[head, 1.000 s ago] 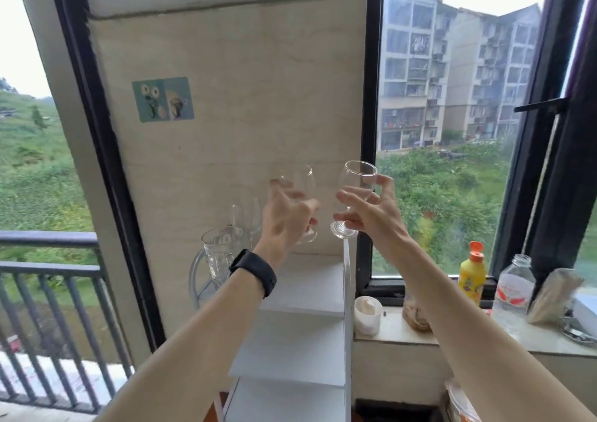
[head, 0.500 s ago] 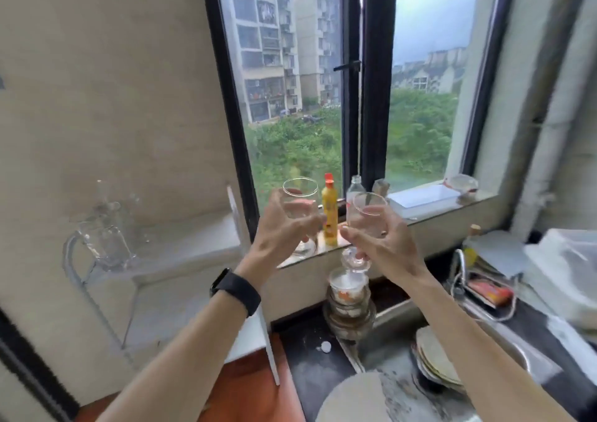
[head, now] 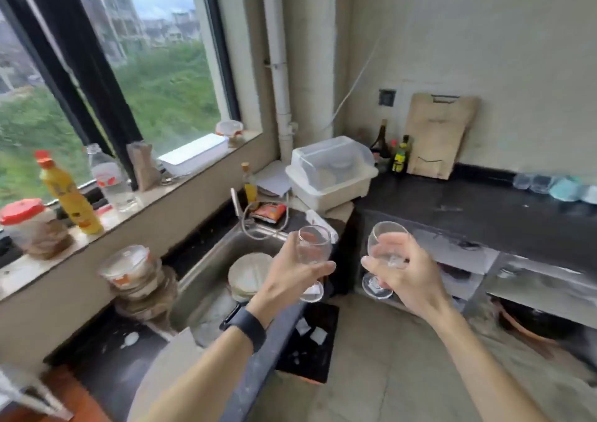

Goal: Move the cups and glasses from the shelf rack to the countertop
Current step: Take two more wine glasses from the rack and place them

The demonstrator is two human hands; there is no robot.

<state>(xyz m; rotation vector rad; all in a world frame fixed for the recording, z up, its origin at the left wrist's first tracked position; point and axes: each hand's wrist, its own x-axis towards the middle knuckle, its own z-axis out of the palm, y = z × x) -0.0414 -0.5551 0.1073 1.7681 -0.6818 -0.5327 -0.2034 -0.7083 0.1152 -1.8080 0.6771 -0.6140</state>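
Note:
My left hand [head: 290, 278] grips a clear stemmed glass [head: 314, 247] by the bowl and stem, holding it upright in the air above the sink's right edge. My right hand [head: 405, 276] grips a second clear stemmed glass [head: 386, 244], its foot showing below my fingers. Both glasses hang over the floor gap in front of the black countertop [head: 484, 211], which runs along the right wall. Several glasses and cups [head: 555, 185] stand at the far right of that countertop. Only a white corner of the shelf rack [head: 29, 392] shows at bottom left.
A steel sink [head: 226, 257] holds plates. Stacked bowls [head: 135, 276] stand left of it. A yellow bottle [head: 69, 195], a water bottle [head: 111, 179] and a red-lidded jar [head: 26, 221] line the window sill. A white dish box [head: 332, 172], bottles and a cutting board [head: 436, 137] fill the corner.
The view has swung right from the rack and window to the sink and black countertop. Both hands have carried their glasses along, still side by side.

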